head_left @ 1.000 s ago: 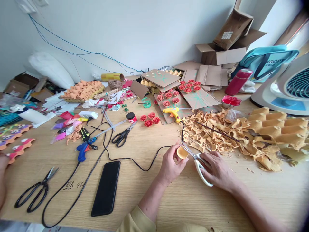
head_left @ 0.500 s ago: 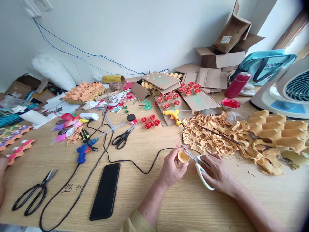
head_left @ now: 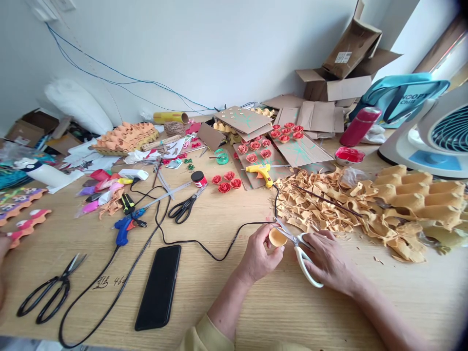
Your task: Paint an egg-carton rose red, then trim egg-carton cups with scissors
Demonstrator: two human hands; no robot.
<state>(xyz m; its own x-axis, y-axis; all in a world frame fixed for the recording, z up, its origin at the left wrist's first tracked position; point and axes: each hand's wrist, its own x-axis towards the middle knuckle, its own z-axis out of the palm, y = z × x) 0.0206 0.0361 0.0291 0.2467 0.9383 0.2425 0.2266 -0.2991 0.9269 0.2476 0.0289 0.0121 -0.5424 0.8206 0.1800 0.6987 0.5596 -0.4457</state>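
Centrally, toward the near side of the pale wood-grained table point(head_left: 204, 292), the left hand point(head_left: 260, 256) has its fingers curled and thumb closed about a small round yellow-tan cup point(head_left: 278, 238), whose hollow faces up toward the camera. Just to its right, the right hand point(head_left: 331, 261) is bent round the white plastic handles of a pair of metal-bladed scissors point(head_left: 295, 240), gripping them with some fingers hidden. The blades point far and left, alongside the cup's far right rim; whether they touch it I cannot tell.

Beyond the right hand spreads a heap of torn yellow-tan scraps point(head_left: 318, 200), and right of that lies a moulded yellow tray with rounded peaks point(head_left: 417, 195). Farther off than the cup, a yellow glue gun point(head_left: 260, 171) rests on brown cardboard, near red rose-shaped flowers point(head_left: 251, 158); four more sit on the table to its left, just beside a small red pot with a black lid point(head_left: 198, 179).

Left of the left arm lie a black smartphone point(head_left: 158, 287) and, farther left, a blue glue gun point(head_left: 123, 230). Black-handled shears point(head_left: 60, 287) lie near left. At the left edge, another person's hand point(head_left: 3, 243) is beside a pink-and-white painted orange strip point(head_left: 29, 226).
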